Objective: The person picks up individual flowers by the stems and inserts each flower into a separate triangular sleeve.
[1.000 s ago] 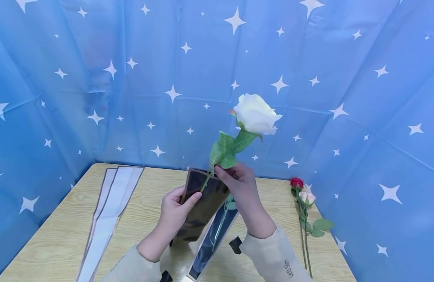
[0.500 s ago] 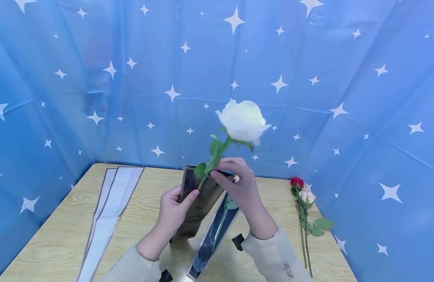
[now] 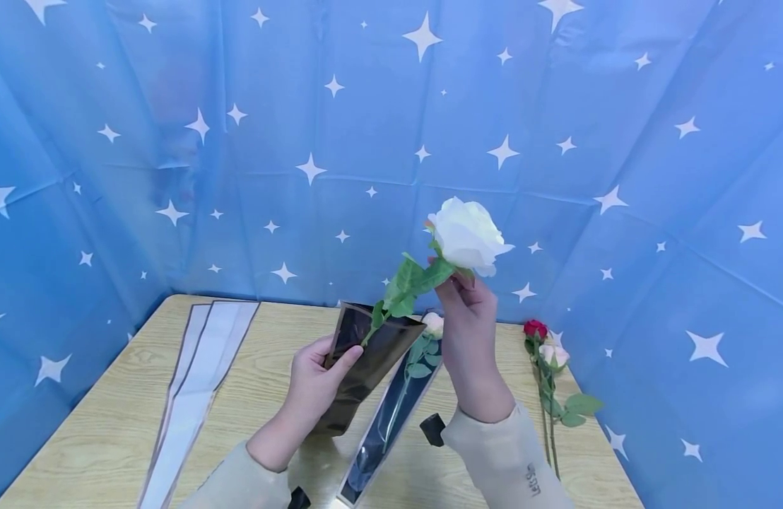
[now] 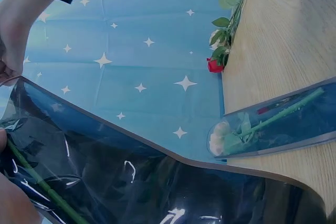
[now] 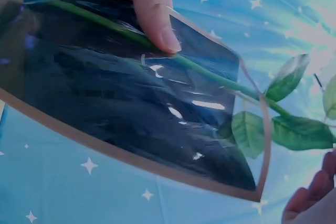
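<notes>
A white rose (image 3: 471, 237) with green leaves leans to the right, its stem (image 5: 207, 71) running down into a dark, clear-fronted flower sleeve (image 3: 366, 367) edged in brown. My left hand (image 3: 316, 375) grips the sleeve from the left, thumb pressed over the stem. Just under the bloom, the fingers of my right hand (image 3: 471, 339) pinch the rose; the bloom and leaves partly cover the fingertips. In the right wrist view several leaves stick out of the sleeve's mouth, with one leaf behind the clear film.
Between my arms lies another dark sleeve (image 3: 391, 417) holding a pale rose (image 3: 433, 325). Flat white sleeves (image 3: 194, 396) lie at left on the wooden table (image 3: 271, 396). A red rose (image 3: 535, 329) and a pale pink rose (image 3: 553, 355) lie at right. A star-patterned curtain (image 3: 366, 141) surrounds the table.
My right hand has shifted from the stem by the sleeve's mouth up to just below the bloom. The rose swung left, then back right, and sits lower. My left hand keeps its grip.
</notes>
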A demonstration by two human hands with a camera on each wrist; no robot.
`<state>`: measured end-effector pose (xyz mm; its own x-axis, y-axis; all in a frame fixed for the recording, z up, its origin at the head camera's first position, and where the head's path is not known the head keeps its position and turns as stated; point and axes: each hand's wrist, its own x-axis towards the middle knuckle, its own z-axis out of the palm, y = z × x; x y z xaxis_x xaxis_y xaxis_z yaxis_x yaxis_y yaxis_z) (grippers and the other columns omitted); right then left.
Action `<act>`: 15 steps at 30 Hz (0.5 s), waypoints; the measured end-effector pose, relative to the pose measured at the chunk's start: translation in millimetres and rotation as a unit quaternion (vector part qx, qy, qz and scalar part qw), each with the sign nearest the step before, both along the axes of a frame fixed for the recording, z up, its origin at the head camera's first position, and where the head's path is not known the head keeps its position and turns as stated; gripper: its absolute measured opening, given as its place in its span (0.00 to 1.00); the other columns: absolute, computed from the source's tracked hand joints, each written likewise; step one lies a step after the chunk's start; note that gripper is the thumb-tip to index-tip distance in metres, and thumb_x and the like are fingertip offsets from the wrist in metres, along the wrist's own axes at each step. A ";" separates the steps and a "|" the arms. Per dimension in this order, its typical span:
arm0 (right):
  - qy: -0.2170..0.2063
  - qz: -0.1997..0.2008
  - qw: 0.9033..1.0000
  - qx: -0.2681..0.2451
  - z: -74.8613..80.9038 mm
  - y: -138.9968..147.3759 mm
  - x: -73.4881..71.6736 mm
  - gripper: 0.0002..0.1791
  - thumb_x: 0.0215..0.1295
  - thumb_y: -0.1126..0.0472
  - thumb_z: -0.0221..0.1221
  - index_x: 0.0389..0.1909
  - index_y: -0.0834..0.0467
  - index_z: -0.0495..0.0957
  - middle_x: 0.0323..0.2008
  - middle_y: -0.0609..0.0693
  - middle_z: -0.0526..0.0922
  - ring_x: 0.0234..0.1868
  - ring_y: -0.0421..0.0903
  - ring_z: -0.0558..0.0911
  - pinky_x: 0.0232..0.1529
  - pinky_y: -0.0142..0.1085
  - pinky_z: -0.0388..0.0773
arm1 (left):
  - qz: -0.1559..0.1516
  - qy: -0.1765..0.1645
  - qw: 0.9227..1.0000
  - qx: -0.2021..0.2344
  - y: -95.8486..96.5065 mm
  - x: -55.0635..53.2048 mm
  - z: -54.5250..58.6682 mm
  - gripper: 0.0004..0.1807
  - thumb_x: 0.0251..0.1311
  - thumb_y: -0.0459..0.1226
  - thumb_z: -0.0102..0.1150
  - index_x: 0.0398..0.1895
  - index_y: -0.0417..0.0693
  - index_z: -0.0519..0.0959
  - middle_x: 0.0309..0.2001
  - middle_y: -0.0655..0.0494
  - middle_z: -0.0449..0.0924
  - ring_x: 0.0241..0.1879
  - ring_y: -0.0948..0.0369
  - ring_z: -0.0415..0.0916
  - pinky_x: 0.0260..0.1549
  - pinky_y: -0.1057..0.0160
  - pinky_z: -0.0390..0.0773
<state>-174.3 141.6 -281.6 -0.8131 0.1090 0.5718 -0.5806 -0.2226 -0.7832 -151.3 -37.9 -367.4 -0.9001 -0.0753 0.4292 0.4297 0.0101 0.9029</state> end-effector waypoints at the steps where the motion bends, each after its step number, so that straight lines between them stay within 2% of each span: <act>1: 0.001 -0.004 1.000 0.004 1.1 0.3 0.1 0.10 0.68 0.65 0.53 0.43 0.54 0.82 0.46 0.47 0.80 0.55 0.48 0.72 0.56 0.37 0.70 | 0.001 0.002 1.000 -0.003 0.0 -0.5 -0.9 0.04 0.53 0.28 0.64 0.28 0.31 0.81 0.24 0.47 0.79 0.23 0.68 0.68 0.21 0.69 0.71; 4: 0.006 -0.013 1.000 0.017 3.5 1.7 -0.4 0.09 0.67 0.67 0.54 0.41 0.56 0.82 0.43 0.47 0.81 0.51 0.45 0.74 0.51 0.34 0.72 | 0.006 0.003 1.000 -0.007 -0.2 -4.3 -7.2 0.05 0.53 0.28 0.65 0.27 0.31 0.81 0.22 0.49 0.78 0.21 0.69 0.68 0.20 0.68 0.72; 7: 0.002 -0.015 1.000 0.018 5.7 2.6 -0.6 0.10 0.66 0.68 0.55 0.41 0.53 0.81 0.42 0.45 0.81 0.46 0.43 0.75 0.49 0.34 0.73 | 0.011 0.001 1.000 -0.010 -0.6 -10.1 -17.1 0.05 0.52 0.30 0.67 0.26 0.34 0.81 0.19 0.52 0.75 0.19 0.68 0.66 0.18 0.68 0.70; 9: -0.006 -0.013 1.000 0.010 7.2 2.7 -1.0 0.11 0.65 0.69 0.56 0.41 0.50 0.81 0.43 0.46 0.80 0.47 0.43 0.74 0.51 0.35 0.72 | 0.010 0.000 1.000 -0.014 -1.1 -14.6 -24.3 0.05 0.52 0.31 0.67 0.27 0.37 0.82 0.19 0.53 0.75 0.19 0.68 0.67 0.18 0.68 0.70; 12: -0.019 -0.017 1.000 0.001 9.0 2.8 -1.3 0.12 0.65 0.68 0.57 0.42 0.50 0.81 0.46 0.46 0.79 0.51 0.44 0.73 0.55 0.38 0.71 | 0.005 0.019 1.000 -0.019 -1.7 -16.5 -28.4 0.05 0.52 0.33 0.67 0.27 0.39 0.83 0.19 0.53 0.76 0.19 0.67 0.68 0.17 0.67 0.71; 15: -0.028 -0.028 0.999 0.000 10.4 2.0 -1.9 0.11 0.64 0.68 0.57 0.41 0.50 0.82 0.44 0.47 0.79 0.50 0.45 0.71 0.52 0.38 0.71 | 0.004 0.041 0.999 -0.018 -1.5 -16.7 -29.6 0.03 0.52 0.33 0.68 0.28 0.43 0.83 0.20 0.53 0.77 0.19 0.67 0.69 0.17 0.66 0.72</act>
